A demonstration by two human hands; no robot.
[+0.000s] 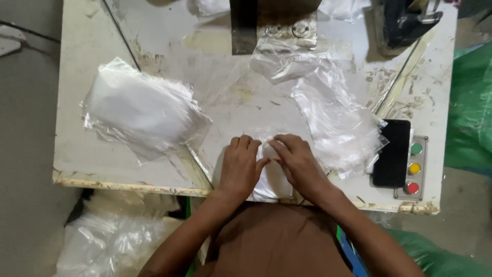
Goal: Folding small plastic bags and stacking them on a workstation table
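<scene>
White folded item (270,180) in a clear plastic sleeve lies flat at the near edge of the worktable (77,154), directly in front of the person, and both hands rest on it. Head view: the item is soft, pale and roughly rectangular, and its wrapper is glossy and wrinkled; whether the sleeve is sealed cannot be told. The left hand (241,166) lies palm down on the left half of the item, fingers extended and held close together, pressing rather than gripping. The right hand (296,163) lies on the right half, fingers stretched flat and angled toward the left hand so that the fingertips of both nearly meet over the middle; neither hand closes around anything. A stack of filled clear bags (143,110) with white contents sits well to the left on the table. A loose pile of empty transparent bags (341,123), thin and crinkled, spreads just to the right of the hands. The tabletop is white, scuffed and stained. At the right edge a black rectangular panel (392,153) lies beside a metal plate carrying green, yellow and red round buttons (414,168). At the far edge a metal machine part (271,25) stands. Below the table edge at the left, more clear bagged material (110,236) is heaped.
</scene>
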